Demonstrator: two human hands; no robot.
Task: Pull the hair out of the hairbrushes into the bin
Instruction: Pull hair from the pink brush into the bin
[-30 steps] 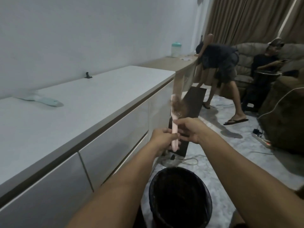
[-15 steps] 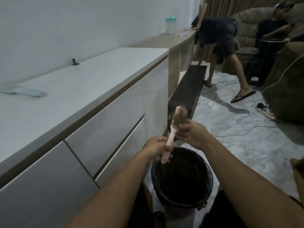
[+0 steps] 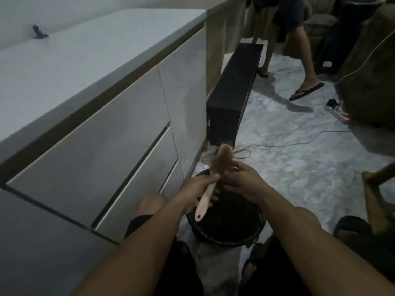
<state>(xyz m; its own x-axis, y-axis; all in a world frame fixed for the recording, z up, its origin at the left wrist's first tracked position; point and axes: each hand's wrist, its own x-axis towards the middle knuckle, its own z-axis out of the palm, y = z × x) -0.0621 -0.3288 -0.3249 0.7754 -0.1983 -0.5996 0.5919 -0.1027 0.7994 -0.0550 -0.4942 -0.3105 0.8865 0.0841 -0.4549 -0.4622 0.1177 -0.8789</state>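
Barely started, by the look of it. The pink hairbrush sits right over the black bin, left hand with its grip wrapped round the handle, right hand pinching at the brush head — which is still matted with brown hair. Nothing pulled free yet, and the bin's too dark to say what's inside.

Pink hairbrush smooth plastic; cabinet glossy white; floor marbled.

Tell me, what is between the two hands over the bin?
In the head view, the pink hairbrush sits between them: the left hand grips its handle, the right hand is at its hair-filled head, above the black bin.
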